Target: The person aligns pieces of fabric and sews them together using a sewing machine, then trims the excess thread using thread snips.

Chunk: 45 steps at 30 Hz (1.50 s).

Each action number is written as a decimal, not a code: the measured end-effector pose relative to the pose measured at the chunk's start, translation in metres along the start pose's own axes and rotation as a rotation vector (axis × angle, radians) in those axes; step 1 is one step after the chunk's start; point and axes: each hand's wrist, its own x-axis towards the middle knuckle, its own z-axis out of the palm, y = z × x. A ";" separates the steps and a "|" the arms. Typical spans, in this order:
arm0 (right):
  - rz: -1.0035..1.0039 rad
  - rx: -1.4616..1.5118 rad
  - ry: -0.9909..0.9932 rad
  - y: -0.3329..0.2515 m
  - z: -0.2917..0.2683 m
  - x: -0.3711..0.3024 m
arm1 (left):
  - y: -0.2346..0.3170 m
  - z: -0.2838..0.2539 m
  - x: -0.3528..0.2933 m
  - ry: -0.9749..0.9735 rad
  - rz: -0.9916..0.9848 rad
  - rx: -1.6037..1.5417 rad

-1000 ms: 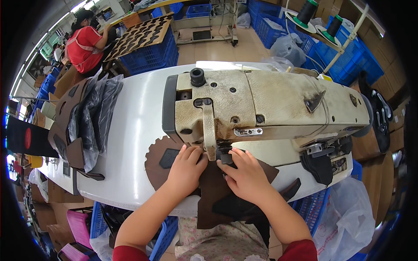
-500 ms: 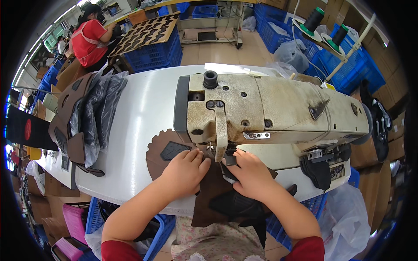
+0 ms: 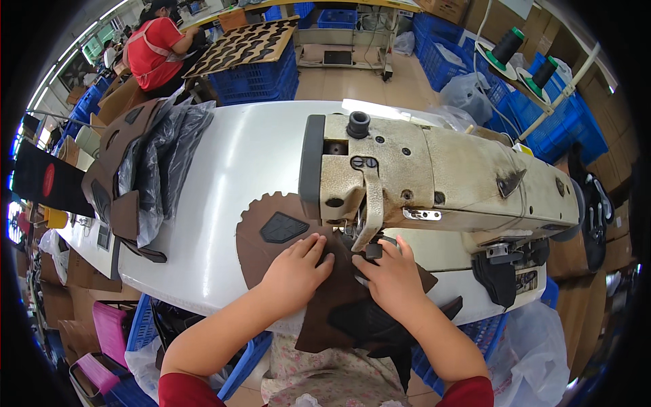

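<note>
A brown leather-like piece (image 3: 258, 254) with a notched rounded edge and a raised black patch (image 3: 283, 227) lies under the head of a worn cream sewing machine (image 3: 468, 169). My left hand (image 3: 298, 268) rests on the piece just left of the needle area, fingers stretched out and fairly flat. On the other side, my right hand (image 3: 393, 275) touches the piece beside the presser foot area, its fingers apart around a small dark block. Below it, a black moulded part (image 3: 369, 322) hangs with the brown material over the table's front edge. The needle tip is hidden.
Brown pieces with plastic wrapping (image 3: 152, 169) lie on the white table (image 3: 203, 271) at left. Green-and-black thread cones (image 3: 507, 45) stand at back right. Blue crates (image 3: 254, 78) surround the table. A co-worker in red (image 3: 152, 54) sits at far left.
The whole view has shifted, so the machine and table appear further right. Both hands sit slightly further left relative to the machine, and my right fingers have spread more.
</note>
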 end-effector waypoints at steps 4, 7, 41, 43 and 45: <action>0.038 0.042 -0.017 -0.002 0.002 0.000 | -0.009 0.001 0.002 0.016 0.000 -0.002; 0.052 0.058 -0.011 -0.005 0.004 0.002 | -0.023 0.002 0.005 0.115 0.054 -0.032; 0.130 0.116 0.068 -0.025 0.011 0.021 | -0.093 -0.016 0.043 0.018 0.158 -0.122; 0.131 0.138 0.091 -0.022 0.009 0.022 | -0.090 -0.019 0.043 0.018 0.153 -0.061; 0.140 0.154 0.112 -0.018 0.008 0.024 | -0.087 -0.026 0.041 -0.255 -0.122 -0.169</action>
